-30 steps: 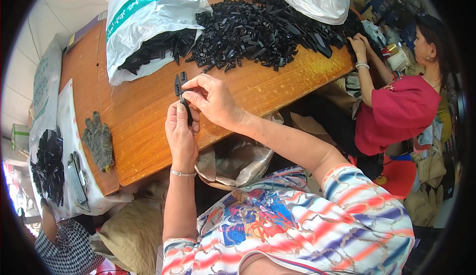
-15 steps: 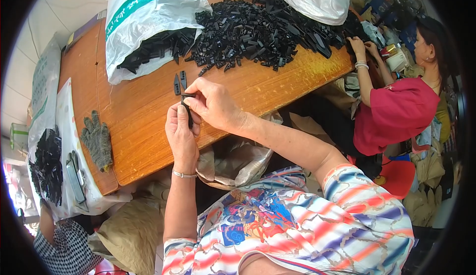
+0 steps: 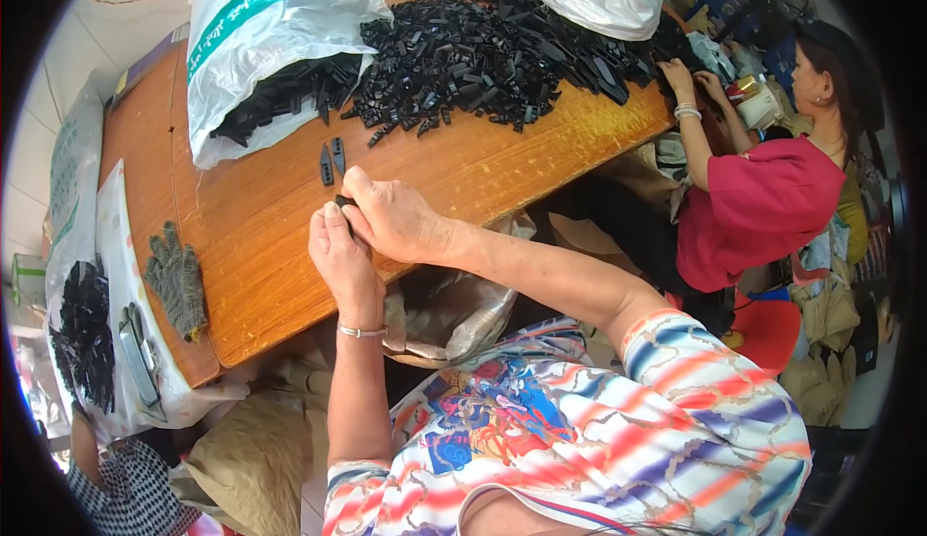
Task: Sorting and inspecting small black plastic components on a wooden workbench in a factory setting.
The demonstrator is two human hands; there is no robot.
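Both my hands are pressed together just above the near edge of the wooden table (image 3: 261, 275). My left hand (image 3: 340, 251) is closed around a small black plastic piece (image 3: 344, 202), and only a bit of it shows between the fingers. From the right, my right hand (image 3: 398, 219) grips the same piece, its fingers curled into a fist against my left fingertips. Two flat, pointed black plastic pieces (image 3: 326, 165) lie side by side on the wood, just beyond my hands.
A large heap of black plastic parts (image 3: 463, 63) covers the far table, partly spilling from a white-and-green sack (image 3: 280, 43). On the left are a grey knitted glove (image 3: 177, 280) and more black parts (image 3: 82, 333). Another person (image 3: 763, 198) works at the right; an open sack (image 3: 454, 319) hangs below the edge.
My right fingers have gone from a pinch to a tight fist beside my left hand. The black piece, clearly seen before, is now mostly covered. The whole view has shifted slightly.
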